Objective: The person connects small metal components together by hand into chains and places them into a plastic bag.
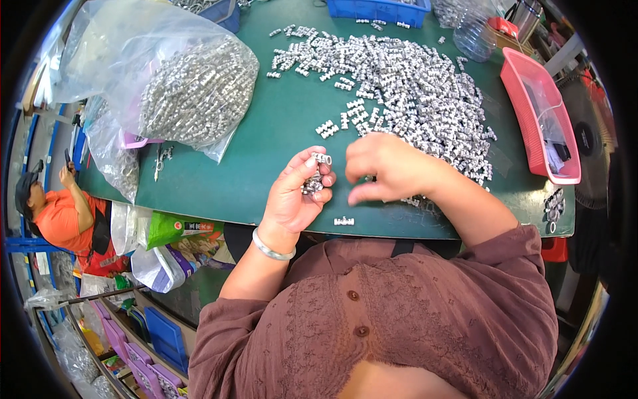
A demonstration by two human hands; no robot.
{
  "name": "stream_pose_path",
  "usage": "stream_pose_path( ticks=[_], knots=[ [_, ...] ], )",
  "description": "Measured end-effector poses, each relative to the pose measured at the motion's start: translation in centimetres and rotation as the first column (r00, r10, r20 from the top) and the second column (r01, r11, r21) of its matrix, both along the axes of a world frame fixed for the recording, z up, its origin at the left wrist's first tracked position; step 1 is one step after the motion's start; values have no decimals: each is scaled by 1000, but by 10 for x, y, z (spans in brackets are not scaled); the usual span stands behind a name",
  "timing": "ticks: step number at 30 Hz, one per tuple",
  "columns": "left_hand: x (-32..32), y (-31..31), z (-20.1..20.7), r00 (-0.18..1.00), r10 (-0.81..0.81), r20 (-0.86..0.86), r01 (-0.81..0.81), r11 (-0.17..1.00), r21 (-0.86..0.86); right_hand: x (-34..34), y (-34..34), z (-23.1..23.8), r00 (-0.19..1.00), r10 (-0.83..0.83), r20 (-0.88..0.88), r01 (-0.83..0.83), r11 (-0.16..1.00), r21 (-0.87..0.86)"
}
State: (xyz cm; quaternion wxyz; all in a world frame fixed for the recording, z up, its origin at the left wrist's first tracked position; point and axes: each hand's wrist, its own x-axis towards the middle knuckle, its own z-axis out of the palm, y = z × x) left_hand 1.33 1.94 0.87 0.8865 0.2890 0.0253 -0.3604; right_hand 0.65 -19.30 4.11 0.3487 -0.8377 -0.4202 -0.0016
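My left hand (299,189) is closed around several small silver metal fittings, palm turned up. One ring-ended metal fitting (321,159) sits at its fingertips under the thumb, the rest lie in the curled fingers. Just to the right hovers my right hand (392,166), its thumb and bent forefinger apart. A bit of metal shows in that gap; whether it is in the palm or on the table behind, I cannot tell. Beyond it spreads a large pile of silver fittings (419,80). A single fitting (343,221) lies near the table's front edge, between my forearms.
On the green table (199,193) a clear bag (199,93) of metal parts stands at the left. A pink basket (541,120) and metal rings (553,206) lie at the right. Blue bins (379,10) line the back. A person in orange (63,219) is far left.
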Motion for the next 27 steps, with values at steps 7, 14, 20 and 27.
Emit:
stream_pose_path(
  ticks=[7,14,20,27],
  knots=[
    [1,3,-3,1000,-5,-6,5,995,-103,-17,24,-7,983,178,48,-160,951,-266],
    [0,3,-2,999,27,46,-24,998,-64,-13,18,-10,982,187,-3,-185,966,-180],
    [1,4,-3,997,59,39,-58,998,-31,-7,13,-2,980,166,-114,-144,973,182],
    [-1,5,-1,993,72,91,-73,997,9,-4,10,6,994,-49,-102,74,964,256]
  ],
)
